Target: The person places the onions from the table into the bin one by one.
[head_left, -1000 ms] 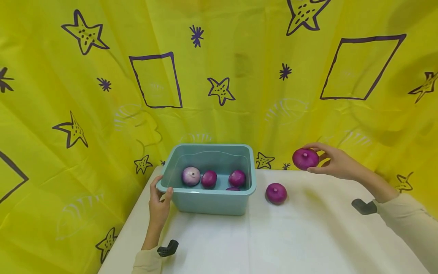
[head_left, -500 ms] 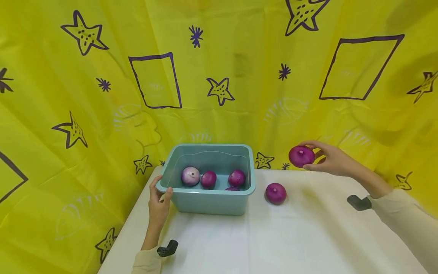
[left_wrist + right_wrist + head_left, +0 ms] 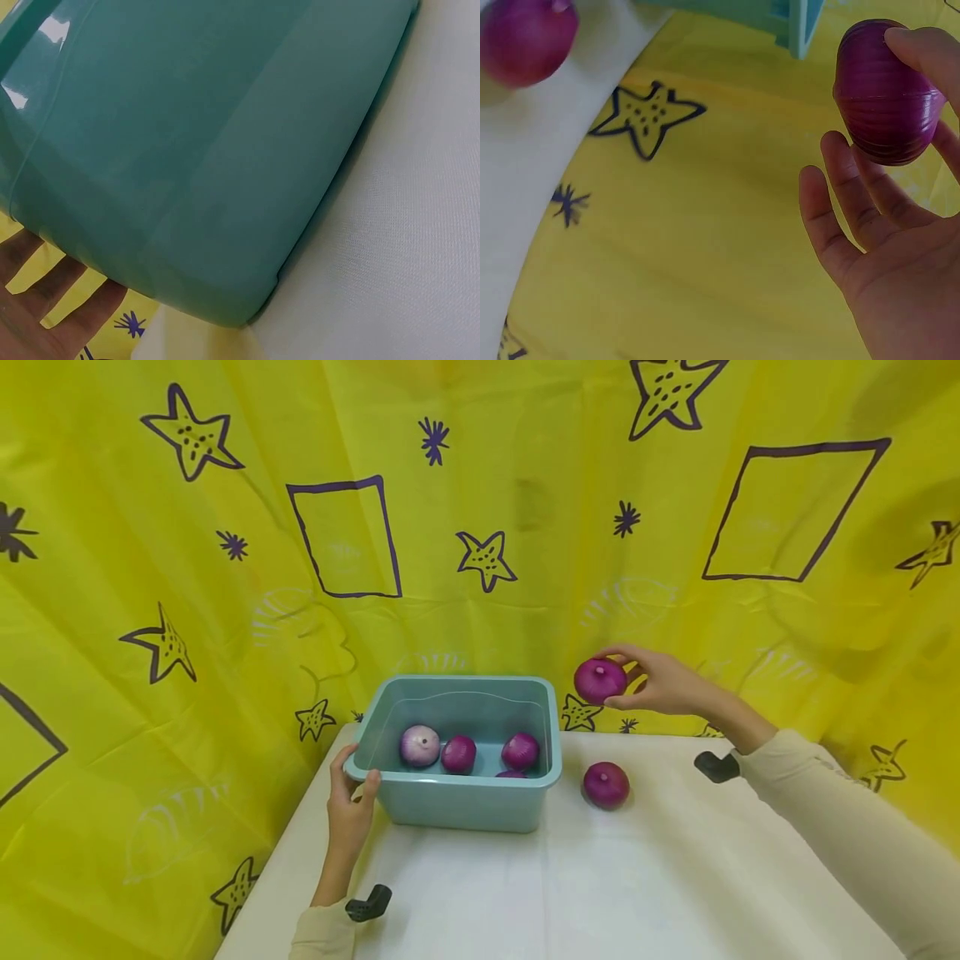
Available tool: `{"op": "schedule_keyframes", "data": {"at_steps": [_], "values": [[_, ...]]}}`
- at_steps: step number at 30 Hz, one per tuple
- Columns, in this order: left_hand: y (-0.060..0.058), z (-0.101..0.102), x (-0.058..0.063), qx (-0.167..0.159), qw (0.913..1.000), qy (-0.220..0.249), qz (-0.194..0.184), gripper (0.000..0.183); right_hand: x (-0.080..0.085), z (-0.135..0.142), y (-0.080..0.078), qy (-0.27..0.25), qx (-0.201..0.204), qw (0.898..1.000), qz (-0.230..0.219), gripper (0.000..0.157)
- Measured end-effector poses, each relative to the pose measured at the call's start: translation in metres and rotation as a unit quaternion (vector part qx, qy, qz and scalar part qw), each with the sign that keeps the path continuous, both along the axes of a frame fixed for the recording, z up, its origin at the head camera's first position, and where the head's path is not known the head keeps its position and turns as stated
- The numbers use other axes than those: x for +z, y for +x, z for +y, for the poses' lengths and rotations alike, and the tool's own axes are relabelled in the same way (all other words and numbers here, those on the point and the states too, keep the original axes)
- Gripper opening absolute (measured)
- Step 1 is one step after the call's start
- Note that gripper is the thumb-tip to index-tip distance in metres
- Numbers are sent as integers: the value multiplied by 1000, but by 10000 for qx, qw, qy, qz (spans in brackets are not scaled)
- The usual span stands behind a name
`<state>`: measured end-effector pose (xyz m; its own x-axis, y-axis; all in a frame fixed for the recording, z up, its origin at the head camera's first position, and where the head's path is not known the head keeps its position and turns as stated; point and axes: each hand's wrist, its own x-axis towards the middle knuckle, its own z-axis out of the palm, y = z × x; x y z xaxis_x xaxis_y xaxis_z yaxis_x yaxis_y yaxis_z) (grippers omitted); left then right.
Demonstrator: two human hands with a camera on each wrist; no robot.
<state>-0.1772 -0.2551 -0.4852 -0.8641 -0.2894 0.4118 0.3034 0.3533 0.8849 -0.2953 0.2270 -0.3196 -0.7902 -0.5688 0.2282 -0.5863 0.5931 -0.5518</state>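
My right hand (image 3: 660, 683) holds a purple onion (image 3: 599, 681) in the air, just right of the teal bin and above its rim height in the head view. In the right wrist view the thumb presses one side of that onion (image 3: 889, 94), while several other fingers stand apart from it. My left hand (image 3: 348, 814) grips the near left corner of the teal bin (image 3: 457, 806), thumb over the front rim. Inside the bin lie a pale onion (image 3: 419, 746), a purple onion (image 3: 458, 754) and another purple onion (image 3: 520, 751), plus one partly hidden behind the front wall (image 3: 512, 774).
One more purple onion (image 3: 606, 785) sits on the white tabletop (image 3: 637, 877), right of the bin. A yellow curtain (image 3: 420, 635) with drawn stars hangs close behind and to the left of the table.
My right hand has carried its onion leftward and slightly up, closer to the bin. The left hand, the bin and the other onions stay where they were.
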Motion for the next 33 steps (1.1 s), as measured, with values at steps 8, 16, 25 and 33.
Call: {"op": "schedule_keyframes", "data": {"at_steps": [8, 16, 25, 33], "values": [[-1, 3, 1, 16, 9999, 88, -61, 59, 6, -51, -13, -2, 385, 9992, -108, 66], [0, 3, 3, -61, 9999, 128, -22, 60, 16, -95, -20, 80, 613, 9978, -255, 67], [-1, 0, 2, -67, 9999, 88, 19, 59, 14, -138, -28, 98, 821, 9956, -450, 67], [-1, -1, 1, -65, 9999, 114, -12, 60, 4, -173, -35, 114, 1146, 9912, -649, 64]]}}
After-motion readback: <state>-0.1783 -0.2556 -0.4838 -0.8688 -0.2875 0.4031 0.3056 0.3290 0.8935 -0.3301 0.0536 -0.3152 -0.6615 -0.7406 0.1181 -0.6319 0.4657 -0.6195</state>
